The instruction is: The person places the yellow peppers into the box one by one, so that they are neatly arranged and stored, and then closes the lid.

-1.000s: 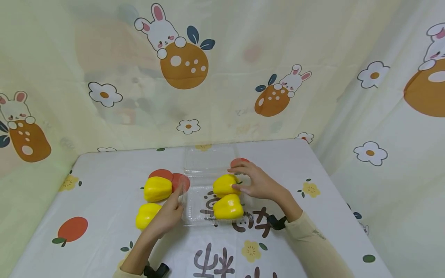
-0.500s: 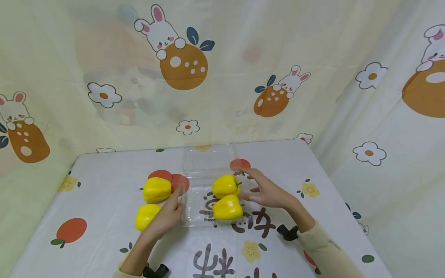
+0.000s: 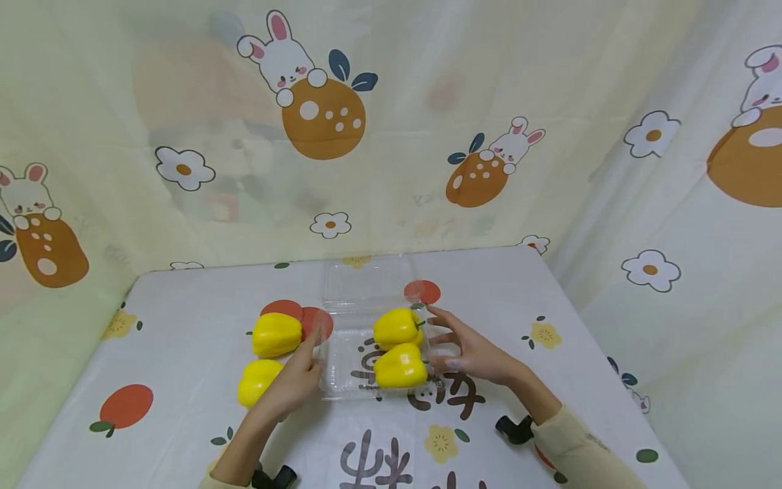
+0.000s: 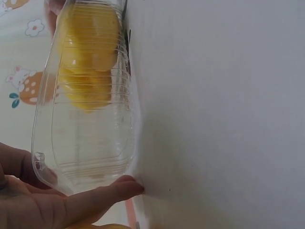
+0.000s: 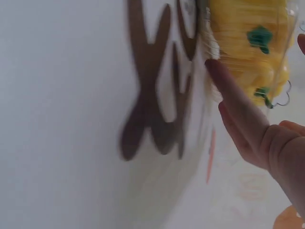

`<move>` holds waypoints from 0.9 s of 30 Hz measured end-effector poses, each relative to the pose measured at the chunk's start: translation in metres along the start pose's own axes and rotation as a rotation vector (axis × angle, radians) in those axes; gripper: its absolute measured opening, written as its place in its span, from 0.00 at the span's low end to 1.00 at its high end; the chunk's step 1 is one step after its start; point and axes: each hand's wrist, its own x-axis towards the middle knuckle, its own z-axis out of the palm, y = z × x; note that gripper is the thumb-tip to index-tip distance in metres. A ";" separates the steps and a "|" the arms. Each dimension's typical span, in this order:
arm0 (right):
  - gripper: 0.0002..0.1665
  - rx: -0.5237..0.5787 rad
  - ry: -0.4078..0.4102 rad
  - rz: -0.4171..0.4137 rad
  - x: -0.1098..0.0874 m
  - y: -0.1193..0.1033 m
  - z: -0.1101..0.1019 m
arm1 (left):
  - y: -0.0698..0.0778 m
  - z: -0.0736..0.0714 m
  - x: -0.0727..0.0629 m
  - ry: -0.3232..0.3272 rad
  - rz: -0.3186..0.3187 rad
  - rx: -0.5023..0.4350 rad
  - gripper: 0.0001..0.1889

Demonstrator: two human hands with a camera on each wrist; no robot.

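We see the spread right hand (image 3: 473, 351) drawn back from two yellow peppers (image 3: 400, 365) along the right edge inside the clear box (image 3: 342, 375). The left hand (image 3: 292, 385), fingers extended, touches its left edge; two outside peppers (image 3: 276, 335) suggest partial filling.

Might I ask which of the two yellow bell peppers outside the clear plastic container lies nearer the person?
The glossy yellow pepper partly hidden by the left hand; the other pepper lies farther back.
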 end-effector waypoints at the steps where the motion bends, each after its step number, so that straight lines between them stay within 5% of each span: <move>1: 0.60 0.015 -0.013 0.006 -0.001 0.001 0.000 | 0.000 0.000 0.000 -0.002 0.002 -0.001 0.40; 10: 0.61 0.121 -0.105 -0.014 -0.001 0.011 0.002 | 0.002 -0.002 -0.001 -0.006 0.009 0.000 0.40; 27: 0.58 0.242 -0.097 0.001 -0.001 0.016 0.010 | 0.005 -0.002 -0.001 0.003 -0.024 0.027 0.39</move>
